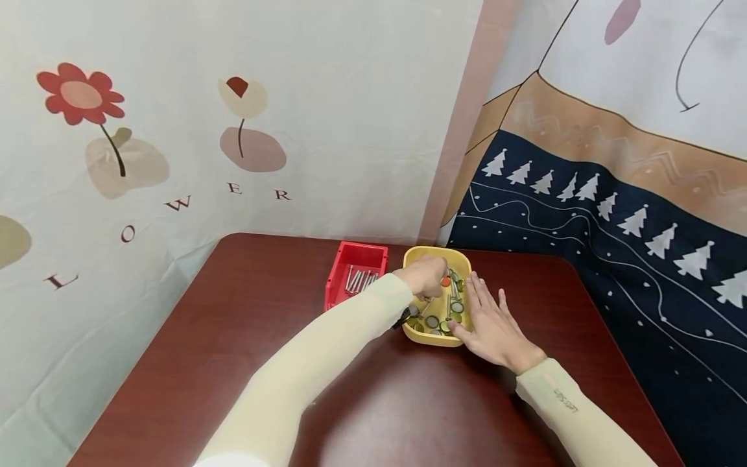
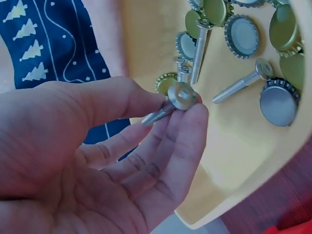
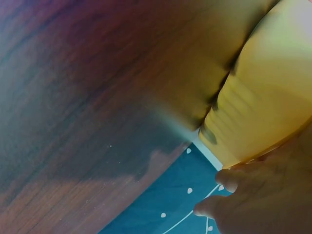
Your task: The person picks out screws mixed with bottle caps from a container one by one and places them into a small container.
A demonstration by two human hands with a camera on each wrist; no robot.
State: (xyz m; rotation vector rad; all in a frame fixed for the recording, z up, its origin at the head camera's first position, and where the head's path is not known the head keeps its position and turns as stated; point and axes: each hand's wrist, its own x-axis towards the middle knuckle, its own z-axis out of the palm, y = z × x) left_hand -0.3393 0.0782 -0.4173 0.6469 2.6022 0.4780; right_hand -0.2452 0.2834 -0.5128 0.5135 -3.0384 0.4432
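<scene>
Reddish-brown bench (image 1: pixel 233 311): left hand (image 1: pixel 426 276) pinches a bolt (image 2: pixel 181 96) over yellow bin (image 1: pixel 433 339); right hand (image 1: pixel 493 327), fingers straight, at its rim.

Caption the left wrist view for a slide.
Left hand pinches a metal bolt over a yellow tray holding more bolts and bottle caps.
</scene>
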